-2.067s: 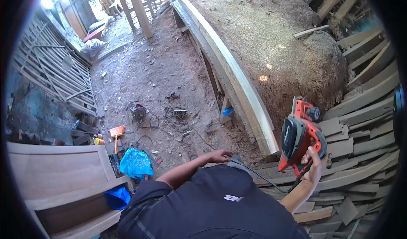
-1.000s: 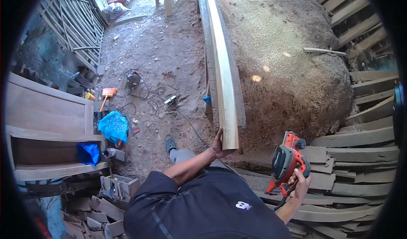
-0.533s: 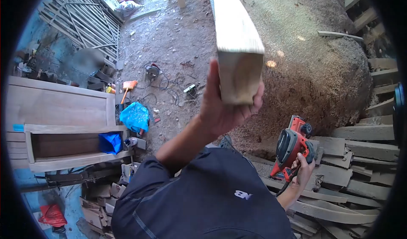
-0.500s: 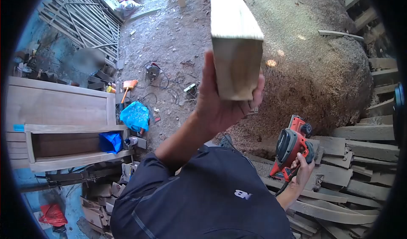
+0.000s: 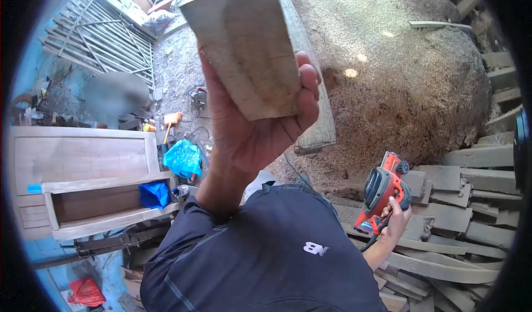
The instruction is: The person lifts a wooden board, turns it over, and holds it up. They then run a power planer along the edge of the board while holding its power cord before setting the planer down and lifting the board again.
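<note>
My left hand (image 5: 255, 129) is raised at the upper middle, its fingers and thumb wrapped round the near end of a thick wooden piece (image 5: 249, 52). The end face of the wood points toward me, and its far part runs out of the frame at the top. At the lower right my right hand (image 5: 395, 222) grips the handle of a red and black power planer (image 5: 382, 193), held beside a stack of boards. Behind the raised hand, a long wooden beam (image 5: 318, 129) shows partly.
A sawdust mound (image 5: 410, 96) rises at the right, above stacked boards (image 5: 443, 212). At the left are a wooden door panel (image 5: 83, 157), an open wooden frame (image 5: 105, 198), a blue bag (image 5: 184, 158) and an orange brush (image 5: 172, 118). Wooden slats (image 5: 105, 35) lean at the upper left.
My left hand and the wooden piece have moved left and look larger, with the wood's end tilted. A long beam now shows behind them. My right hand still holds the planer.
</note>
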A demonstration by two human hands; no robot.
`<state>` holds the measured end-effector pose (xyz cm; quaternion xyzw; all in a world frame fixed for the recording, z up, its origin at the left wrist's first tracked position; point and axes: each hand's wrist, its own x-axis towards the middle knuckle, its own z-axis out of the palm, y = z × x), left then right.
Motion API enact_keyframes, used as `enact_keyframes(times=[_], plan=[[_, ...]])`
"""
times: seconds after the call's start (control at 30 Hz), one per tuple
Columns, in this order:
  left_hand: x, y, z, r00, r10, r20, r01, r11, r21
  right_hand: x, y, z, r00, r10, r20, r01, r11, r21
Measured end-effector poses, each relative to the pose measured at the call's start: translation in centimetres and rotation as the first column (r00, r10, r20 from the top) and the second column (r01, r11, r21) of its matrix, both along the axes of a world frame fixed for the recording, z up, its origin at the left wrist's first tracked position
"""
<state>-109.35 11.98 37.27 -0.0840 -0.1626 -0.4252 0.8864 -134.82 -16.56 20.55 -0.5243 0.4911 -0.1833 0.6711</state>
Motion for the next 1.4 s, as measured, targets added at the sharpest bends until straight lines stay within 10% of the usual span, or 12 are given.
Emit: enact_keyframes(times=[0.63, 1.4], plan=[[-0.2, -0.4, 1.6, 0.985, -0.126, -0.120, 0.137, 0.987, 0.086, 0.2, 0.1, -1.1, 0.999, 0.027, 0.020, -0.028, 0.999, 0.026], [-0.5, -1.4, 2.5, 0.991, 0.135, 0.009, -0.133, 0.964, 0.229, -0.1, -0.3, -2.2, 0.998, 0.065, -0.001, -0.065, 0.995, 0.082]])
